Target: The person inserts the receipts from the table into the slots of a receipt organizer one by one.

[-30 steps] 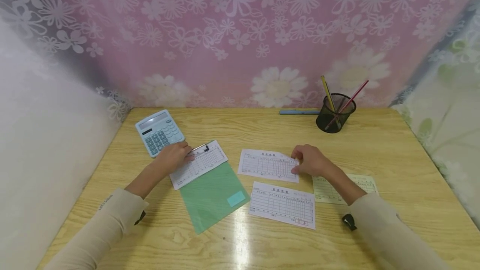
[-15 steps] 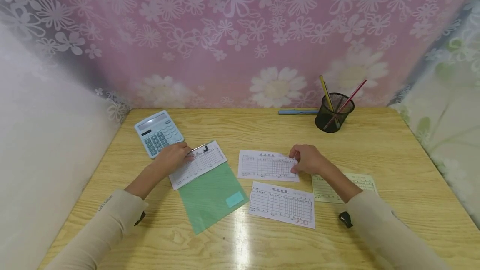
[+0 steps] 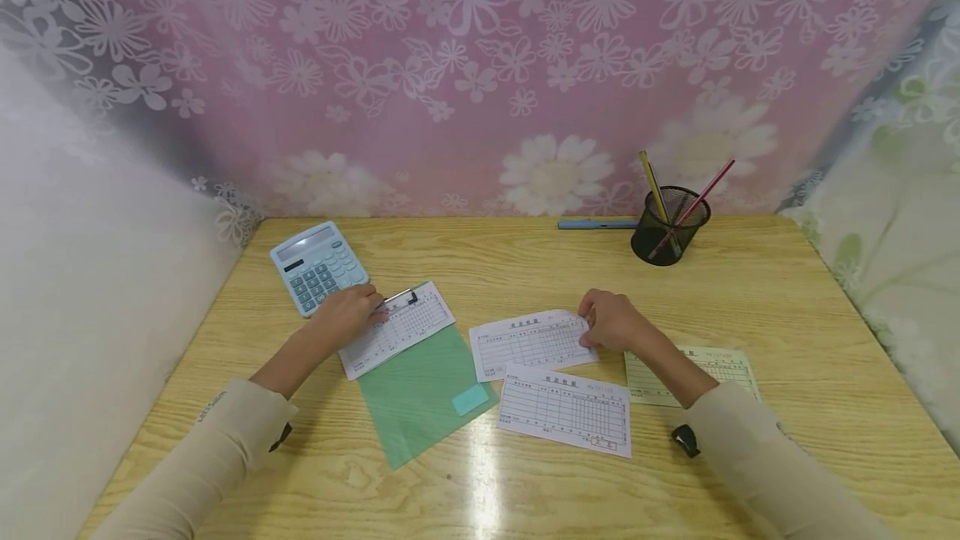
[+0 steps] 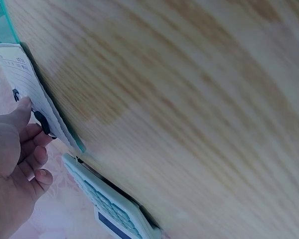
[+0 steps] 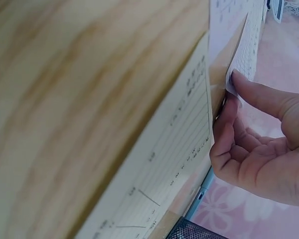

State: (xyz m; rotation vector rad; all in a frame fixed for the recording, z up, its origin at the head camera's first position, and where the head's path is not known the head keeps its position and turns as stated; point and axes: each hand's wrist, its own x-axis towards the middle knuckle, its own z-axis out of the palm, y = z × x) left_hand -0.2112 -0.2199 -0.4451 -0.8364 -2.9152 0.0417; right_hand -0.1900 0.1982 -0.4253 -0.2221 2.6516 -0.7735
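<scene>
A flat green clipboard [image 3: 412, 401] is pinched tight by the left hand [image 3: 347, 314]; further right, a long white paper slip [image 3: 525, 342] by the right hand [image 3: 615, 321].

The right hand [image 5: 264, 154] pinches a white slip [image 5: 245, 57]

Fairly bright, even light; white glare streak on my tabletop [image 3: 420, 498], soft shadows by my sleeves [image 3: 191, 452]. Head view mostly sharp, wide-angle stretch at edges. Wrist views hazy, wood grain blurred.
</scene>
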